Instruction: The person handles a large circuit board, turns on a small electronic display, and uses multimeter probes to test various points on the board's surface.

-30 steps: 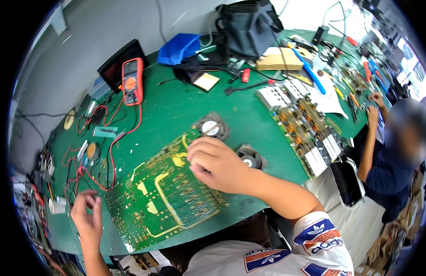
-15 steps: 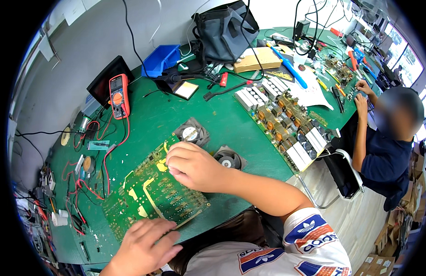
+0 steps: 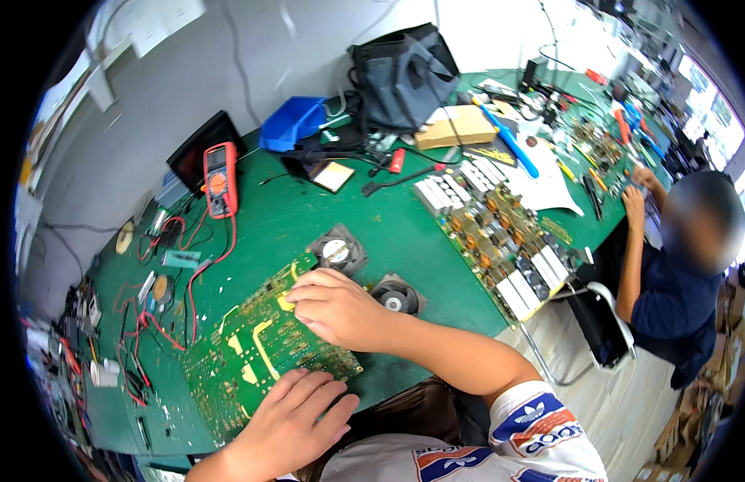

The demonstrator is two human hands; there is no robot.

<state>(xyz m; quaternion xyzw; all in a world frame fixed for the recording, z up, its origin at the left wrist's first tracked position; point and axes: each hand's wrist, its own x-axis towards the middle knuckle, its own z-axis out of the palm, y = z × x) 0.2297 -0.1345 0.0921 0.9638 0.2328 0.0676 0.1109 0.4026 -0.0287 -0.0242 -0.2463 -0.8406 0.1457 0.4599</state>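
Note:
A large green circuit board (image 3: 228,377) lies solder side up on the bench, with bright yellow-gold patches and rows of solder joints. My right hand (image 3: 336,305) is over its far right part, fingers bent and drawn together; whatever they may grip is hidden beneath them. Across the board's near edge lies my left hand (image 3: 296,414), its fingers stretched out and slightly apart. Just beyond my right hand sits a square black fan (image 3: 338,251) with a white hub. A second dark fan (image 3: 397,297) is beside my right wrist.
Right of the fans lies a populated power board (image 3: 497,237) with white heatsinks. A red multimeter (image 3: 220,181) with red leads leans at the back left. Behind are a blue bin (image 3: 292,123), a dark bag (image 3: 405,76) and a cardboard box (image 3: 457,128). A co-worker (image 3: 682,265) sits at right.
My left hand has moved right and slightly up along the board's near edge. My right hand stays at nearly the same spot on the board. The whole view has shifted slightly.

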